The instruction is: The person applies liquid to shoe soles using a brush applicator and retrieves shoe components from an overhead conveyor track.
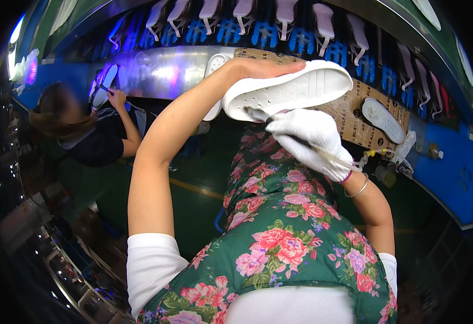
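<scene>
A thick white shoe sole [290,89] is held up in front of me, its hollowed inner face turned towards me. My left hand [269,67], bare, grips it along the far edge with the fingers partly hidden behind. In a white knit glove, my right hand [311,133] is closed around a thin brush [256,114]. The dark brush tip meets the near rim at the sole's left end, and its pale handle runs back past my wrist. Another white sole [213,66] lies beyond my left forearm, partly covered by it.
Printed brown cardboard [347,121] covers part of the bench, with a white sole piece [382,120] on it. Pale shoe uppers [323,24] hang on blue holders along the back. A bottle [434,152] is at right. At left, a co-worker [98,132] handles a shoe [104,85].
</scene>
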Demonstrator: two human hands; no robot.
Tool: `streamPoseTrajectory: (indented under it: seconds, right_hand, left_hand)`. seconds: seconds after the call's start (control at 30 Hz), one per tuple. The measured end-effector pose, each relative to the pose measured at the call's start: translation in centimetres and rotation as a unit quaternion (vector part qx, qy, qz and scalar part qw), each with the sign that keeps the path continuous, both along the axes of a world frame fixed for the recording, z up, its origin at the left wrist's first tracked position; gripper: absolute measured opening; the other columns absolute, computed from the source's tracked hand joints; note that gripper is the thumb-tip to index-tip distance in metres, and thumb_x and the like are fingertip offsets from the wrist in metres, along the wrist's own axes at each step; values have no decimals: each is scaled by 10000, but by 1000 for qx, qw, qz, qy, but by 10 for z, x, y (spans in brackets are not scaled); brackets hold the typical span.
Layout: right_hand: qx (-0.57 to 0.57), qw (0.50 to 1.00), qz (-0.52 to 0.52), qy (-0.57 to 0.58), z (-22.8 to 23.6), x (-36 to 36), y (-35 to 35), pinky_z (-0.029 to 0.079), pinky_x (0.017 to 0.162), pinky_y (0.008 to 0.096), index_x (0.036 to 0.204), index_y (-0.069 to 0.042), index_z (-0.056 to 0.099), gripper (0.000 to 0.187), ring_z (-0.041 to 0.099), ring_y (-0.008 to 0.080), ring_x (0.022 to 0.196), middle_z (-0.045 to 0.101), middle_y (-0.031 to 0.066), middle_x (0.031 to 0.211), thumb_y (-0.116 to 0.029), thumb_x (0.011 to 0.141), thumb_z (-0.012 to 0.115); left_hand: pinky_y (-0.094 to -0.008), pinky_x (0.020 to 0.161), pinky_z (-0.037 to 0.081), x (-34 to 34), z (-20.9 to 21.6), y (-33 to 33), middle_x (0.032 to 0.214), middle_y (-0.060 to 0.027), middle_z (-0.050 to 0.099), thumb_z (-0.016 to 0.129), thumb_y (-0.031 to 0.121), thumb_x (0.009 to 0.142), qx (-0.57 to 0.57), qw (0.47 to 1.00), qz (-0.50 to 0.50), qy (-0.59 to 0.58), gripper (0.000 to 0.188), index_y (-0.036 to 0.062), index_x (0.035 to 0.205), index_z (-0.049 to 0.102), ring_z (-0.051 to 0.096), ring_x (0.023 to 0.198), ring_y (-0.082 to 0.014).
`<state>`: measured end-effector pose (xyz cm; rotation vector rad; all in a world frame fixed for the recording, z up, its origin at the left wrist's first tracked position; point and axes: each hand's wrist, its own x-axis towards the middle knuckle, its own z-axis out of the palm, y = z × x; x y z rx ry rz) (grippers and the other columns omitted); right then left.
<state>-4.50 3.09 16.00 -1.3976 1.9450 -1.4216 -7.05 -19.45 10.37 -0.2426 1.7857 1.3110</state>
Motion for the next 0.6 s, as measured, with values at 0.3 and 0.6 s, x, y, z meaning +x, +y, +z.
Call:
streamPoseTrajectory:
  seconds: [0.3,0.6]
  right_hand:
    - [-53,997,39,29,-7,6,-5,569,758,343,975,-108,721,211,704,276,832,714,94,924,-39,778,753]
    - [-79,869,-271,-407,-5,-20,23,491,594,189,1068,17,720,210,614,65,676,711,45,862,-35,864,721]
  left_hand:
    - [-341,964,513,-6,7,0,1374,-155,565,387,738,926,76,996,39,1,821,95,1418,523,594,1193,-224]
    - [-496,673,627,46,-37,17,1052,-248,672,230,802,889,594,755,271,-56,914,101,1431,451,713,819,-382]
